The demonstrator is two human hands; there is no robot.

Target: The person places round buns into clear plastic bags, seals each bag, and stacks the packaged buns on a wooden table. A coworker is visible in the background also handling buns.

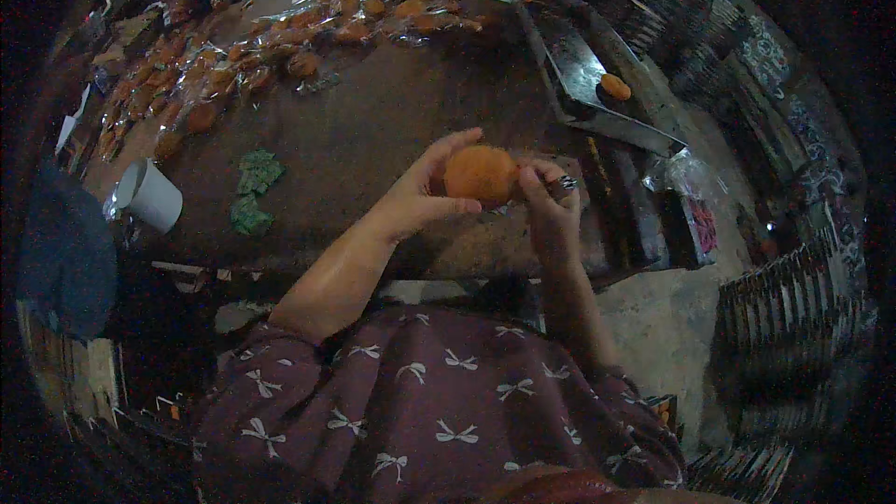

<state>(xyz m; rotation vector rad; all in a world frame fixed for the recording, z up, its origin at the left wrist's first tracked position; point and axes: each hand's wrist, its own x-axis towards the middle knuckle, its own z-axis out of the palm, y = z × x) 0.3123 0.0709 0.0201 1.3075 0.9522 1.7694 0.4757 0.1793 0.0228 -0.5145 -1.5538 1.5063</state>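
Observation:
My left hand (437, 185) is closed around the left side of a round orange-brown item (481, 175), perhaps a bun or a fruit, above the brown table (364, 119). At its right side is my right hand (551, 189), its fingers pinched together close to the item's edge. A small dark object with a shiny patterned end (565, 185) shows at the right fingers; what it is cannot be told. Another orange-brown item (616, 87) lies in a metal tray (630, 131) at the upper right.
Many orange-brown items in clear wrap (224, 70) line the table's far and left sides. A white cup (150, 196) lies tilted at the left, near crumpled green pieces (257, 171). A clear plastic bag (682, 171) is at the right.

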